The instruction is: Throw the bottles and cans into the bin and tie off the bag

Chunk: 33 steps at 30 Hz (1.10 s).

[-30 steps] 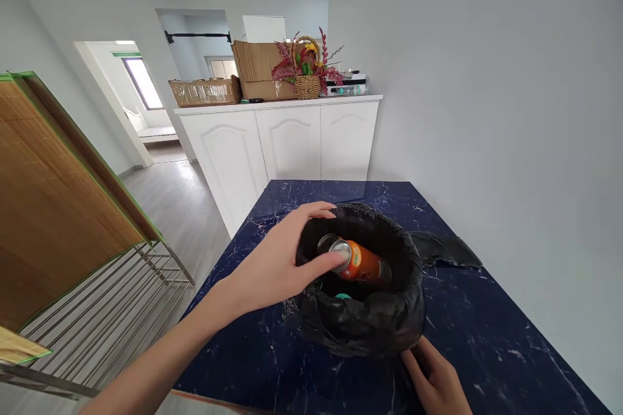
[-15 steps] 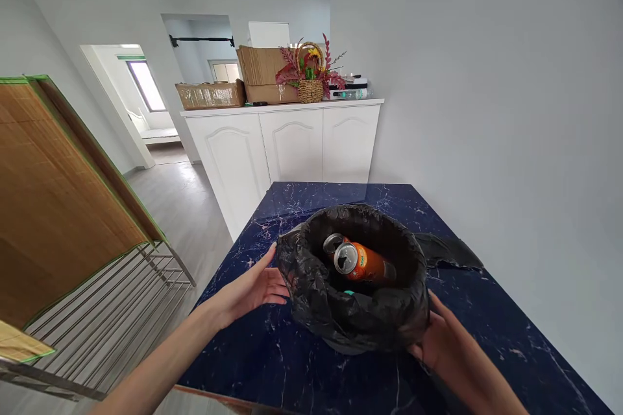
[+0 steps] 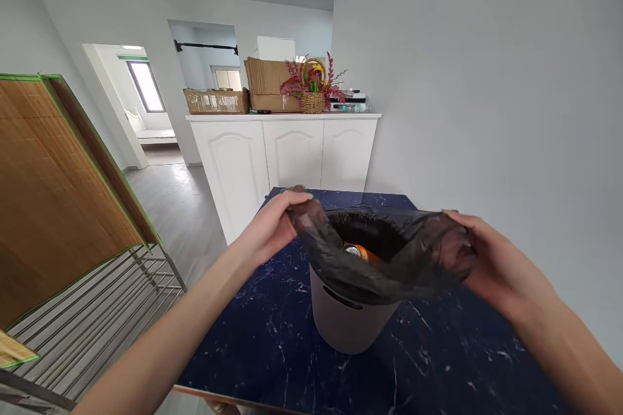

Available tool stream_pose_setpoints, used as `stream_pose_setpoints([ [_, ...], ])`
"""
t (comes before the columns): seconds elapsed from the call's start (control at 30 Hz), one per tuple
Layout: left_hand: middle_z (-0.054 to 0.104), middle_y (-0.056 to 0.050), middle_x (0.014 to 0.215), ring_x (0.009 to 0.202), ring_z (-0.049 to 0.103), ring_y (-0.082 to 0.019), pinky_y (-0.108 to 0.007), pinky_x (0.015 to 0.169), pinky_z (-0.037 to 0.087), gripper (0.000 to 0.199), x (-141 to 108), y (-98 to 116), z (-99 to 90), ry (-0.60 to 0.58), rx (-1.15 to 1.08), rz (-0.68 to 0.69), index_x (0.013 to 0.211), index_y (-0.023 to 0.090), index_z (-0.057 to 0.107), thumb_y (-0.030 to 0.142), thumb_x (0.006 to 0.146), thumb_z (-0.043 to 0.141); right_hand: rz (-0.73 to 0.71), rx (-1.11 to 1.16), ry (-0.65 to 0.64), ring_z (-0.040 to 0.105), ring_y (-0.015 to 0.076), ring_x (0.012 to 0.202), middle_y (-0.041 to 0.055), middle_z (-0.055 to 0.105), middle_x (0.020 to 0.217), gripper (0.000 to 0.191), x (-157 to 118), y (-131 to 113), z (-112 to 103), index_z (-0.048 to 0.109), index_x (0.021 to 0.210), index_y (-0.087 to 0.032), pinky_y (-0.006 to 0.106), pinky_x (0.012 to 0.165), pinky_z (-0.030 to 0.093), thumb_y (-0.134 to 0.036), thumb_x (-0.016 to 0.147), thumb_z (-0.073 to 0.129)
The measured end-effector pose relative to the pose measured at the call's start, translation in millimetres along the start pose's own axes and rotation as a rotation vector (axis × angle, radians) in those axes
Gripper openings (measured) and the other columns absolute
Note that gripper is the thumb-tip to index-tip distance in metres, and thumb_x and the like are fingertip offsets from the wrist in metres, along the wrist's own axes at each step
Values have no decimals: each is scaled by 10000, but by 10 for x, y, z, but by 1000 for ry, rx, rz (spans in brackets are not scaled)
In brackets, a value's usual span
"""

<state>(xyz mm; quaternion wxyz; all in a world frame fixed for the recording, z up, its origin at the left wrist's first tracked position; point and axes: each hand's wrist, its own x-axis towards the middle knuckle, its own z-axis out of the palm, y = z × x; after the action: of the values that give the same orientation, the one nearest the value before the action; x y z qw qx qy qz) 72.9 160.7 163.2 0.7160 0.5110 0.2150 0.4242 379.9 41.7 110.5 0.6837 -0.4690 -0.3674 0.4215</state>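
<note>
Head camera: left hand (image 3: 271, 227) and right hand (image 3: 499, 272) each pinch one side of the black bin liner (image 3: 363, 277), flared around the mouth of the grey bin (image 3: 350, 327) on the blue marbled tabletop (image 3: 263, 350). Looks thin, slippery and tearable, probably light despite that orange can (image 3: 368, 255); broad gathered folds should grip best.

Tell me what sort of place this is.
Likely a home: there is what looks like a bed in the background, and a flower basket sits on a white cabinet.

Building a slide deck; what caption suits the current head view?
Left hand and right hand hold a black bag lining a grey bin.
</note>
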Motion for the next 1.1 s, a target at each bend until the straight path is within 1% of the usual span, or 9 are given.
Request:
stream_pose_setpoints([
  [0.13, 712, -53, 825, 791, 661, -162, -286, 779, 531, 163, 237, 53, 209, -79, 7, 81, 731, 162, 672, 254, 813, 778, 38, 61, 2, 779, 266, 713, 38, 796, 769, 127, 260, -158, 70, 757, 851, -274, 371, 654, 669, -395, 844, 792],
  [0.2, 706, -57, 814, 789, 655, -163, -298, 790, 522, 160, 323, 54, 280, -75, -3, 105, 733, 157, 662, 241, 819, 767, 46, 107, 0, 790, 264, 733, 37, 799, 780, 85, 359, -191, 131, 753, 844, -279, 376, 689, 683, -360, 848, 780],
  [0.3, 691, -43, 787, 758, 638, -151, -296, 775, 505, 159, 398, 45, 338, -37, -33, 124, 726, 157, 651, 230, 814, 761, 89, 209, -16, 796, 239, 738, 43, 811, 823, 58, 472, -204, 223, 747, 828, -258, 344, 704, 690, -309, 855, 742],
  [0.43, 685, -29, 788, 751, 629, -140, -284, 763, 494, 152, 449, 21, 358, -15, -64, 137, 731, 149, 663, 224, 793, 780, 114, 308, -77, 800, 240, 770, 51, 804, 798, 69, 590, -145, 264, 712, 788, -245, 324, 734, 691, -284, 822, 757],
  [0.57, 681, -23, 770, 736, 625, -134, -280, 763, 488, 155, 573, -34, 361, 7, -78, 150, 733, 147, 664, 227, 800, 779, 149, 305, -93, 777, 214, 700, 49, 791, 772, 86, 731, -39, 229, 697, 771, -223, 303, 695, 667, -287, 818, 732],
  [0.73, 710, -31, 774, 737, 649, -137, -286, 822, 511, 105, 842, -115, 351, 111, -144, 164, 756, 154, 651, 188, 822, 725, 85, 315, -76, 696, 154, 583, 3, 712, 640, 131, 943, 53, 205, 636, 673, -220, 247, 614, 599, -211, 779, 713],
  [0.87, 707, -24, 763, 745, 672, -143, -304, 862, 532, 68, 973, -125, 355, 163, -233, 171, 787, 150, 647, 155, 854, 651, 58, 318, -75, 676, 149, 571, -4, 711, 634, 116, 1033, 63, 221, 631, 663, -220, 242, 583, 576, -174, 749, 691],
  [1.0, 691, -6, 764, 712, 645, -121, -270, 792, 514, 99, 971, -46, 440, 83, -223, 235, 769, 156, 639, 177, 839, 706, 49, 326, -91, 716, 179, 626, 19, 745, 684, 98, 1016, -30, 231, 664, 706, -221, 280, 637, 619, -230, 799, 692],
  [1.1, 667, 9, 754, 713, 626, -110, -249, 759, 492, 131, 923, 63, 559, 15, -194, 312, 755, 160, 633, 178, 834, 737, -7, 330, -97, 757, 208, 694, 18, 769, 714, 93, 991, -173, 223, 686, 756, -232, 317, 689, 651, -264, 840, 708],
])
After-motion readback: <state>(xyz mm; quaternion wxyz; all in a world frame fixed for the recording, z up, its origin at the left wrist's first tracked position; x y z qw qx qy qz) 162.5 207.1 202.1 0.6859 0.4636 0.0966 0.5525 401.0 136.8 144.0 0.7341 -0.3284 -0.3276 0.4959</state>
